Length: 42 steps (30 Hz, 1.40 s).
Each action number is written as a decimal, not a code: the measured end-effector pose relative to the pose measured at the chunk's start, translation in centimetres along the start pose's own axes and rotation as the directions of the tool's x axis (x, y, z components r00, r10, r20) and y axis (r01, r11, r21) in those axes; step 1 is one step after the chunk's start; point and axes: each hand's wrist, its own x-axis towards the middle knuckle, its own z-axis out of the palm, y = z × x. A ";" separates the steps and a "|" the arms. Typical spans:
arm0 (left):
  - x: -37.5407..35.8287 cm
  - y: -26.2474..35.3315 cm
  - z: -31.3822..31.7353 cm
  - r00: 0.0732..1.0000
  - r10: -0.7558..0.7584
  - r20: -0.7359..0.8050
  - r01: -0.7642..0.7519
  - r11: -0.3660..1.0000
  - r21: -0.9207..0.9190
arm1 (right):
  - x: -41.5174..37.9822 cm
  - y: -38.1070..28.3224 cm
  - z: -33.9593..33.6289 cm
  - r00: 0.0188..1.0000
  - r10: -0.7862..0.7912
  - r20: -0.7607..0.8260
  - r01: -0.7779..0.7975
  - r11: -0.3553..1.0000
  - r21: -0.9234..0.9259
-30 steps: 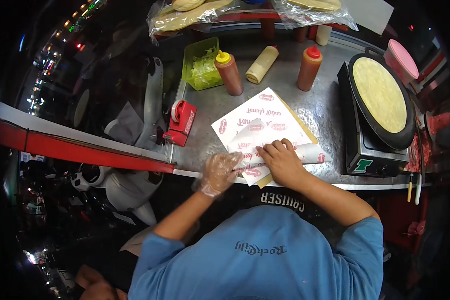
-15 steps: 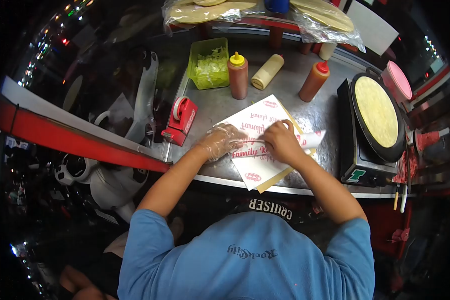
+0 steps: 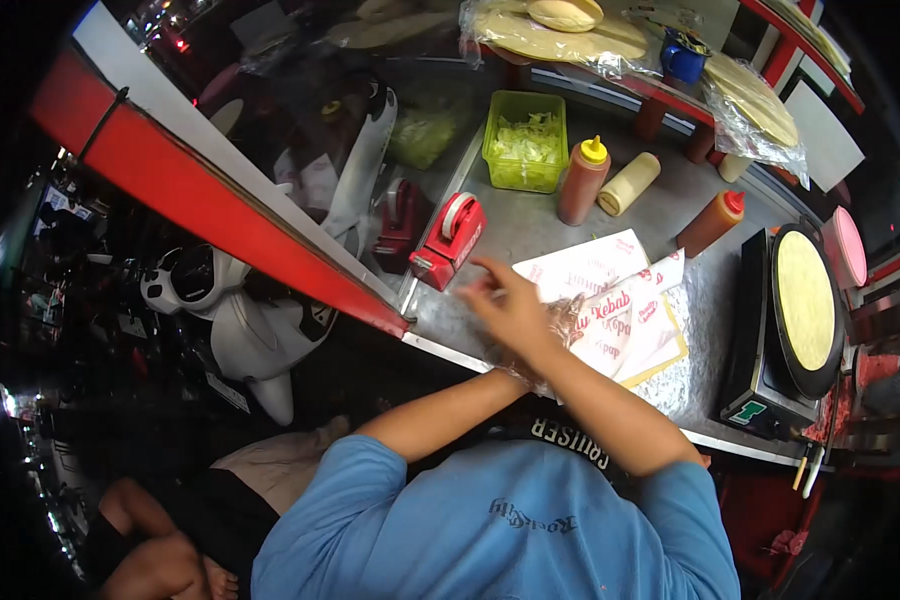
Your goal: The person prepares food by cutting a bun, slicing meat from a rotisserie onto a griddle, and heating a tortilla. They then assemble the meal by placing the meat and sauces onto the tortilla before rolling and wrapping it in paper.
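My left hand (image 3: 568, 318), in a clear plastic glove, rests on a rolled wrapper of printed paper (image 3: 620, 305) and grips its left end; my right forearm partly covers it. Crossing over my left wrist, my bare right hand (image 3: 502, 302) is nearest the red tape dispenser (image 3: 448, 242), just right of it. Its fingers are bent and blurred, and whether they pinch anything cannot be made out. Flat printed sheets (image 3: 582, 265) lie under and behind the roll. A rolled flatbread (image 3: 629, 184) lies farther back.
A green tub of shredded lettuce (image 3: 526, 142), a yellow-capped bottle (image 3: 583, 182) and a red-capped bottle (image 3: 710, 224) stand behind. At the right is a round griddle with a flatbread (image 3: 806, 300). Bagged flatbreads (image 3: 570, 38) lie on the shelf. A red rail (image 3: 210, 200) crosses the left.
My right hand has let go of the paper and moved left across my left wrist to beside the tape dispenser. My left hand stays on the roll. The view has turned left.
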 end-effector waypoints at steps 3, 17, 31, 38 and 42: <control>-0.2 4.8 -0.3 0.976 0.140 0.166 -0.198 0.269 0.942 | 4.1 0.9 6.8 0.965 -0.155 -0.212 0.081 0.943 -0.323; 0.1 4.7 -1.4 0.950 0.006 0.312 -0.274 0.495 0.825 | 11.5 4.0 9.5 0.862 0.504 -0.058 -0.260 0.537 0.802; 0.8 8.3 -0.5 0.918 0.135 0.374 -0.384 0.056 0.922 | 9.4 5.2 1.2 0.966 0.132 0.224 -0.021 0.899 -0.438; 0.8 10.4 0.3 0.937 -0.161 0.309 -0.298 0.088 0.950 | -6.5 5.6 -17.2 1.000 0.008 0.020 -0.003 0.966 -0.260; 0.6 5.0 -0.3 0.917 -0.132 0.375 -0.398 -0.318 0.861 | -13.0 7.2 -19.8 0.952 0.277 -0.133 -0.305 0.902 -0.307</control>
